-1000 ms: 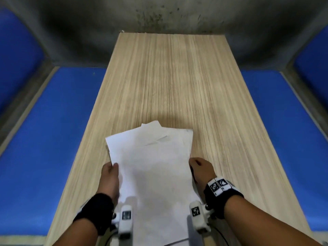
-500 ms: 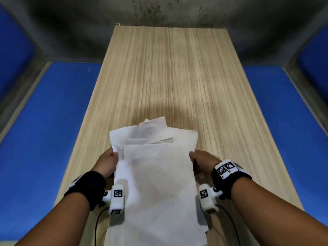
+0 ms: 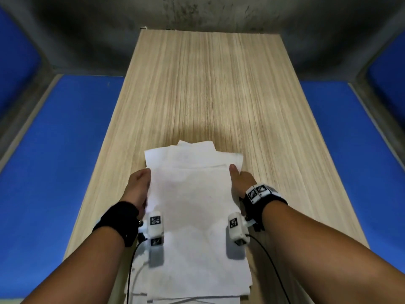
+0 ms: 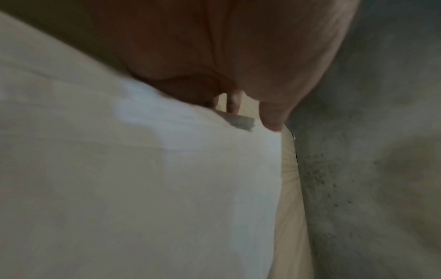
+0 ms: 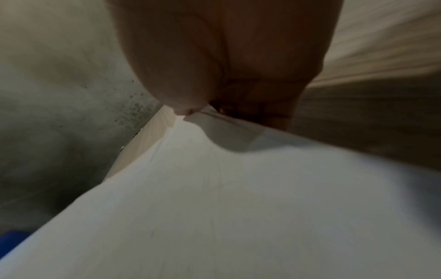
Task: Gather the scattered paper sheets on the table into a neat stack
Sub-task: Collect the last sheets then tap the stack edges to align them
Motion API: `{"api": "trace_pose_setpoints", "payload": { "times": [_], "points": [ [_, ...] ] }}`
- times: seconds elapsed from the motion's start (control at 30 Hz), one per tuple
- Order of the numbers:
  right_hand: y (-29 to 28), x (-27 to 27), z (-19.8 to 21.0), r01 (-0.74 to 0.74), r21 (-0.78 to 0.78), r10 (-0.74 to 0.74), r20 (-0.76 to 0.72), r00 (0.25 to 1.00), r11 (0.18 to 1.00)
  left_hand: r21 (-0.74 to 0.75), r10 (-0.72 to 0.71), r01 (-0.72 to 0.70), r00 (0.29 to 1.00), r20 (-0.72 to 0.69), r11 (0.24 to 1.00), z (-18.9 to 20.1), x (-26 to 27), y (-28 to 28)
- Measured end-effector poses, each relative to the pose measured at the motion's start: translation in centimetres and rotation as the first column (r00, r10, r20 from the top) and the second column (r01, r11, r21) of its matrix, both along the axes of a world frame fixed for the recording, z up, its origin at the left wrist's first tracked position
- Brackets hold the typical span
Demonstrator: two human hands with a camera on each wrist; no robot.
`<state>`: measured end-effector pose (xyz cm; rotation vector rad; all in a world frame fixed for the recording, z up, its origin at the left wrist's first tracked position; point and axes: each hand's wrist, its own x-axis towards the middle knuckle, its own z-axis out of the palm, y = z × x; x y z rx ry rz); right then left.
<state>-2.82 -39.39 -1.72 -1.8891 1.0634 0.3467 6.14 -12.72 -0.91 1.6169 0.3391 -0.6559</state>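
Paper sheets (image 3: 192,207) are lying in a loose, overlapping pile at the near end of the wooden worktop (image 3: 208,88), between both hands. Far edges are not lining up: one corner is poking out beyond the rest, and other sheet edges are showing stepped beneath the top sheet. Near edges are reaching the worktop's front edge, also uneven.

Left hand (image 3: 139,187) is pressing against the pile's left edge, thumb lying along it. Left wrist view is showing the thumb over the paper and fingers (image 4: 232,102) reaching under a lifted corner, so this grip is pinching the sheets.

Right hand (image 3: 240,182) is sitting at the pile's right edge, thumb resting on top of the paper. Right wrist view is showing the thumb (image 5: 181,98) and fingers closing on a bent-up edge of the sheets, so this grip is also pinching the pile.

Both wrists are wearing black bands carrying small white camera units. Blue padded floor (image 3: 54,172) is flanking the worktop on both sides; a stained grey wall (image 3: 197,14) is standing behind it
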Motion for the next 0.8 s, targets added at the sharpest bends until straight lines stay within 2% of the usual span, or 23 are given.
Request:
{"api": "trace_pose_setpoints", "payload": {
  "times": [0.1, 0.2, 0.27, 0.33, 0.4, 0.47, 0.5, 0.57, 0.63, 0.73, 0.8],
  "points": [
    [1.3, -3.1, -1.0, 0.026, -0.053, -0.015, 0.207, 0.978, 0.998, -0.131, -0.072, 0.055, 0.989, -0.13, 0.99, -0.3, -2.9, 2.7],
    [3.5, -7.1, -3.1, -0.002, -0.065, 0.024, 0.343, 0.939, 0.998, -0.098, -0.288, 0.271, 0.914, -0.284, 0.957, -1.3, -8.7, 4.8],
    [4.5, -9.0, -3.9, -0.055, -0.067, 0.075, 0.341, 0.937, 0.996, -0.02, -0.297, 0.305, 0.91, -0.289, 0.952, -1.2, -11.3, 5.1],
    [4.9, -9.8, -3.5, -0.071, 0.058, 0.05, 0.312, 0.949, 0.996, 0.03, -0.255, 0.272, 0.93, -0.266, 0.962, -0.3, -12.1, 4.9],
    [4.5, -10.2, -2.7, 0.016, 0.231, -0.093, 0.324, 0.942, 0.973, -0.006, -0.226, 0.234, 0.931, -0.287, 0.972, 0.8, -11.8, 4.7],
    [3.5, -10.3, -1.5, 0.083, 0.359, -0.177, 0.237, 0.955, 0.93, -0.052, -0.189, 0.182, 0.928, -0.322, 0.982, 1.9, -11.1, 4.7],
    [3.4, -10.6, -0.7, 0.065, 0.418, -0.15, 0.174, 0.973, 0.906, -0.089, -0.158, 0.135, 0.924, -0.348, 0.987, 1.6, -11.1, 4.6],
    [3.6, -11.0, -0.1, 0.044, 0.55, -0.105, 0.08, 0.991, 0.834, -0.095, -0.166, 0.14, 0.912, -0.375, 0.986, 1.9, -11.8, 3.5],
    [4.0, -11.6, -0.1, 0.074, 0.547, -0.069, -0.029, 0.997, 0.834, -0.081, -0.169, 0.152, 0.936, -0.31, 0.985, 1.9, -12.9, 2.4],
    [3.5, -12.7, 1.2, -0.043, 0.467, 0.14, -0.176, 0.974, 0.883, -0.006, -0.252, 0.26, 0.931, -0.264, 0.966, 3.6, -13.3, 1.7],
    [2.3, -14.0, 1.6, -0.051, 0.509, 0.18, -0.207, 0.962, 0.859, 0.082, -0.286, 0.317, 0.921, -0.265, 0.945, 4.5, -13.3, 2.4]
  ]
}}
